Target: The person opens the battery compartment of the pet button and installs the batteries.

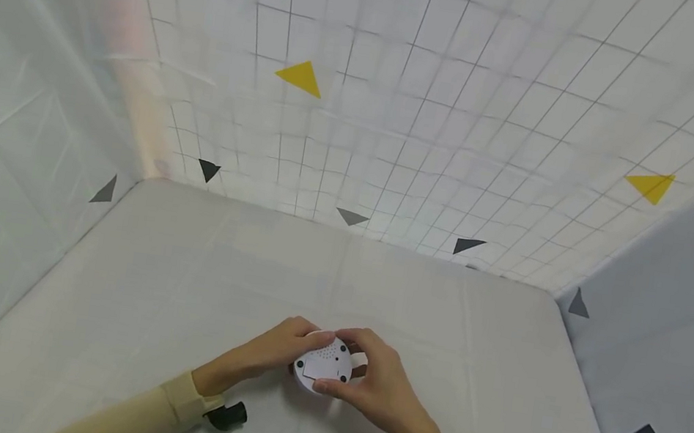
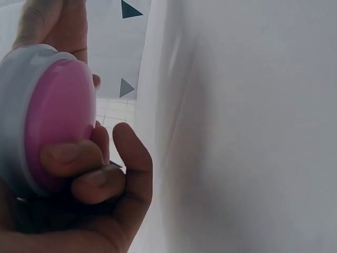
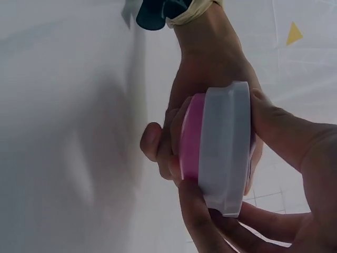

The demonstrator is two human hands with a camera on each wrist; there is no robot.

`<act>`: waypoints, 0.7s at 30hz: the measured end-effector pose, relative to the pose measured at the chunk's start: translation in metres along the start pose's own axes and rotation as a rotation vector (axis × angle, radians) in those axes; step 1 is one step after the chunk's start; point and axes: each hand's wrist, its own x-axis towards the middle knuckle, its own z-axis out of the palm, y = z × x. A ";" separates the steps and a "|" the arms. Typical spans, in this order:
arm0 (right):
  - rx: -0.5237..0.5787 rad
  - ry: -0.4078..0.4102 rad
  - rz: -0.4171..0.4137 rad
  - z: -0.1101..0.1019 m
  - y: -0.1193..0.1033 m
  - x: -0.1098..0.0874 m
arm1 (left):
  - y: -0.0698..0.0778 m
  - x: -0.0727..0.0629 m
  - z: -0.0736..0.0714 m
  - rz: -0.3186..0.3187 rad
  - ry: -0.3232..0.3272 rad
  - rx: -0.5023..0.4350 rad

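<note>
A round white push-button buzzer (image 1: 313, 371) is held between both hands, its underside turned up toward the head view. That underside carries a cluster of small speaker holes, a rectangular cover and several dark round feet. In the left wrist view its pink domed top (image 2: 66, 113) faces the table side. My left hand (image 1: 275, 345) grips it from the left, thumb across the underside and curled fingers against the pink dome. From the right, my right hand (image 1: 387, 392) holds the rim, with the thumb on the underside near the cover and fingers on the far edge.
A white cloth-covered table (image 1: 235, 253) lies below the hands. Pale sheet walls with yellow and dark triangles surround it, the back wall (image 1: 397, 142) marked with grid lines. Dark wrist cameras (image 1: 228, 416) sit at both cuffs.
</note>
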 end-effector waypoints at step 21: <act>0.206 -0.154 0.138 -0.005 0.013 0.008 | 0.004 -0.003 0.008 0.027 -0.056 -0.035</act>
